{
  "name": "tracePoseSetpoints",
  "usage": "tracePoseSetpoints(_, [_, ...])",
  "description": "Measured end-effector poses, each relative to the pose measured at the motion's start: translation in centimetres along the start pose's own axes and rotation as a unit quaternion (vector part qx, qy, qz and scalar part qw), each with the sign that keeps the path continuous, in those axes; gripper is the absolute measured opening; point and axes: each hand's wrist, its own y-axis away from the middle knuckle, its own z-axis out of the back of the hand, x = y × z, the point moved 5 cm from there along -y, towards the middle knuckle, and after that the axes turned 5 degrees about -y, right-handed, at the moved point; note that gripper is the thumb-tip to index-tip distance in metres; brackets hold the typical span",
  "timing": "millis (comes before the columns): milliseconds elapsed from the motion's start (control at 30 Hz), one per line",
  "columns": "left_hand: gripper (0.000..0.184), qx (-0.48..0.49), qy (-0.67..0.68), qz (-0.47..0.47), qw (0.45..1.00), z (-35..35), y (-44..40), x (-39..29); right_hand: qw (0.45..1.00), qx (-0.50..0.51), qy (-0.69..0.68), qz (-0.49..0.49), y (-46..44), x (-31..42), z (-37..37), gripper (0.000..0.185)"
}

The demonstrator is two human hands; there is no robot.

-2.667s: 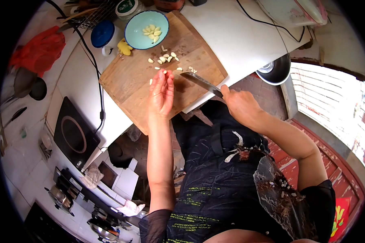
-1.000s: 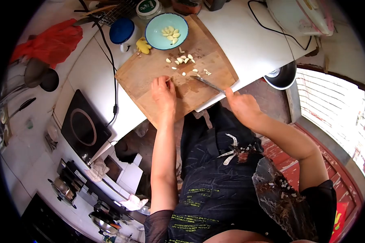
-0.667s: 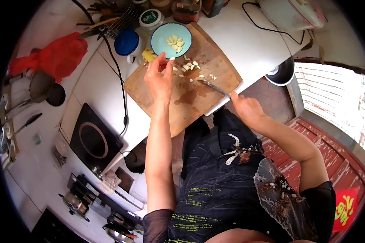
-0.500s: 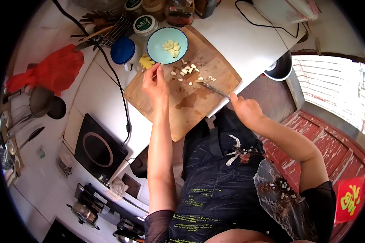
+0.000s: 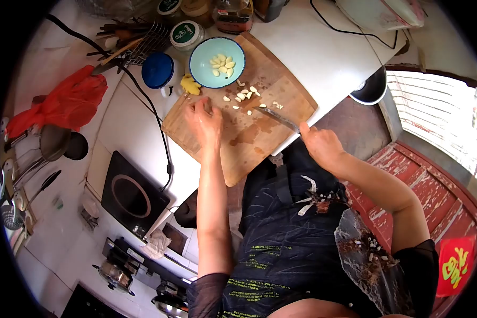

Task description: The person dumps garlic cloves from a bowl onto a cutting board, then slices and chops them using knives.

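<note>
My right hand (image 5: 321, 146) is closed around the handle of a knife (image 5: 278, 118), whose blade tip rests on the wooden cutting board (image 5: 249, 164). Over the board's left part is my left hand (image 5: 203, 123), its fingers apart and curled, with nothing seen in them. Several peeled garlic cloves (image 5: 242, 96) lie in a loose group right of my left hand, and small bits are near the knife tip. A light green bowl (image 5: 198, 66) with a blue rim sits on the board's far corner and holds several cloves. A yellow piece (image 5: 189, 85) lies beside the bowl.
Left of the bowl stands a mug with a blue lid (image 5: 158, 70). Jars (image 5: 186, 35) stand behind it. A black cord runs past the board's left side to near a black cooktop (image 5: 132, 195). A metal pot (image 5: 372, 90) is beyond the counter's right edge.
My left hand went from near the knife tip to the bowl with a clove, then drew back over the board, fingers apart. The bowl holds one more clove. The knife stays in my right hand.
</note>
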Motion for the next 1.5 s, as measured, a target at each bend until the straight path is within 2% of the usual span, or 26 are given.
tracePoseSetpoints(67, [0.028, 0.02, -0.025, -0.005, 0.999, -0.4, 0.7, 0.0, 1.0, 0.007, -0.017, 0.005, -0.2, -0.3, 0.1, 0.018])
tracePoseSetpoints(167, [0.023, 0.059, 0.026, -0.027, 0.998, -1.1, 1.4, 0.8, 1.0, 0.003, -0.018, 0.025, -0.3, -0.7, 0.8, 0.019])
tracePoseSetpoints(233, [0.018, 0.072, 0.017, -0.081, 0.994, -1.4, 1.7, 1.0, 0.999, 0.001, -0.014, 0.029, 0.0, -1.1, 0.6, 0.02])
tracePoseSetpoints(367, [0.012, 0.071, 0.046, -0.017, 0.996, -0.1, 1.6, 0.2, 0.999, 0.005, 0.013, 0.031, 0.9, -2.0, 0.5, 0.021])
tracePoseSetpoints(433, [0.013, 0.021, 0.103, 0.017, 0.994, 1.7, 1.0, -1.2, 1.0, -0.002, 0.012, 0.026, 1.2, -2.1, 0.3, 0.02])
tracePoseSetpoints(467, [0.012, -0.005, 0.076, -0.033, 0.997, 2.9, 0.3, -2.5, 1.0, -0.006, 0.01, 0.023, 1.4, -2.1, 0.1, 0.02])
tracePoseSetpoints(500, [0.012, -0.005, 0.075, -0.033, 0.997, 3.4, -0.5, -3.6, 1.0, -0.006, 0.009, 0.024, 1.4, -2.1, -0.1, 0.02])
tracePoseSetpoints(567, [0.01, -0.049, 0.208, -0.052, 0.976, 4.5, -2.1, -5.8, 1.0, -0.011, -0.004, 0.018, 1.3, -2.1, -0.2, 0.02])
tracePoseSetpoints(633, [0.008, -0.042, 0.192, -0.062, 0.978, 4.5, -2.6, -6.8, 1.0, -0.02, -0.013, 0.02, 1.3, -2.2, -0.3, 0.019])
tracePoseSetpoints(733, [0.01, -0.091, 0.143, -0.094, 0.981, 4.0, -1.4, -6.8, 0.999, -0.022, -0.024, 0.016, 1.4, -2.3, -0.4, 0.019])
tracePoseSetpoints(800, [0.014, 0.004, 0.07, -0.113, 0.991, 1.9, 0.1, -5.8, 0.999, -0.02, -0.027, 0.013, 1.4, -2.4, -0.5, 0.018])
tracePoseSetpoints(833, [0.014, 0.005, 0.068, -0.114, 0.991, 1.1, 0.4, -5.2, 0.999, -0.022, -0.026, 0.018, 1.4, -2.4, -0.4, 0.018])
tracePoseSetpoints(900, [0.018, 0.024, 0.027, -0.182, 0.983, -0.9, 1.2, -4.9, 0.999, -0.022, -0.025, 0.023, 1.3, -2.4, -0.3, 0.018])
tracePoseSetpoints(933, [0.018, 0.002, 0.005, -0.196, 0.981, -1.4, 1.4, -4.8, 0.999, -0.021, -0.025, 0.025, 1.3, -2.3, -0.3, 0.018])
tracePoseSetpoints(1067, [0.017, 0.021, 0.009, -0.201, 0.979, -3.0, 1.2, -3.1, 0.999, -0.032, -0.024, 0.027, 1.4, -2.4, -0.4, 0.019])
tracePoseSetpoints(1133, [0.013, 0.08, 0.059, -0.078, 0.992, -2.8, 1.4, -2.2, 0.999, -0.028, -0.024, 0.028, 1.4, -2.4, -0.4, 0.019])
tracePoseSetpoints(1167, [0.013, 0.08, 0.059, -0.078, 0.992, -2.5, 1.8, -2.4, 0.999, -0.025, -0.024, 0.029, 1.3, -2.5, -0.4, 0.019])
tracePoseSetpoints(1233, [0.008, 0.073, 0.192, -0.048, 0.977, -2.0, 3.0, -3.1, 0.999, -0.029, -0.03, 0.031, 1.4, -2.6, -0.3, 0.019])
tracePoseSetpoints(1267, [0.008, 0.073, 0.193, -0.048, 0.977, -2.1, 3.9, -3.5, 0.998, -0.033, -0.035, 0.034, 1.5, -2.7, -0.3, 0.019])
tracePoseSetpoints(1333, [0.008, 0.094, 0.323, 0.023, 0.942, -3.3, 5.8, -3.9, 0.998, -0.028, -0.042, 0.036, 1.4, -3.0, -0.4, 0.02])
tracePoseSetpoints(1433, [0.009, 0.101, 0.354, 0.055, 0.928, -4.7, 8.0, -4.3, 0.998, -0.019, -0.047, 0.034, 1.7, -3.1, -0.4, 0.021])
tracePoseSetpoints(1500, [0.008, 0.089, 0.351, 0.044, 0.931, -5.1, 8.9, -4.7, 0.998, -0.014, -0.047, 0.03, 1.9, -3.1, -0.5, 0.022])
